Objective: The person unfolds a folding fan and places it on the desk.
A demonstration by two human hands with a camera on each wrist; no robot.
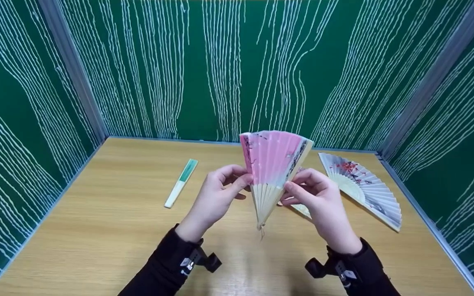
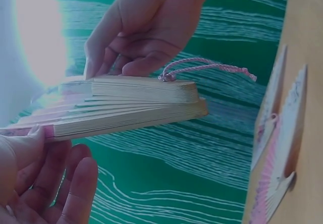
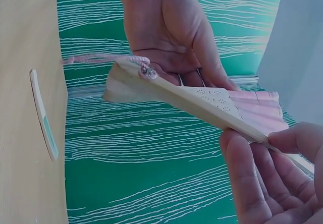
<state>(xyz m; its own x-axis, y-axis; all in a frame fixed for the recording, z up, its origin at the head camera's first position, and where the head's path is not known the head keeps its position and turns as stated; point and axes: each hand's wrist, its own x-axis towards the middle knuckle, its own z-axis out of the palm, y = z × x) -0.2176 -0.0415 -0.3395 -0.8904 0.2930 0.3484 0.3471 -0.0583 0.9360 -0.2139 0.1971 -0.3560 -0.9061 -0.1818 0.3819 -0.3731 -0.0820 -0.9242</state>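
A pink folding fan (image 1: pixel 273 158), partly spread, is held above the table between both hands. My left hand (image 1: pixel 220 195) pinches its left outer rib between thumb and fingers. On the opposite side, my right hand (image 1: pixel 317 201) pinches the right outer rib the same way. The pale wooden ribs meet at a pivot low in the middle, where a pink cord loop (image 2: pixel 212 67) hangs. In the right wrist view the fan's cut-out ribs (image 3: pixel 214 98) and a guard stick show edge-on.
A closed green fan (image 1: pixel 182 183) lies on the wooden table (image 1: pixel 109 230) at left. A spread pale fan with red blossoms (image 1: pixel 362 187) lies at right. Another fan (image 1: pixel 303 210) is mostly hidden behind my right hand. Green, white-lined panels (image 1: pixel 220 61) stand around the table.
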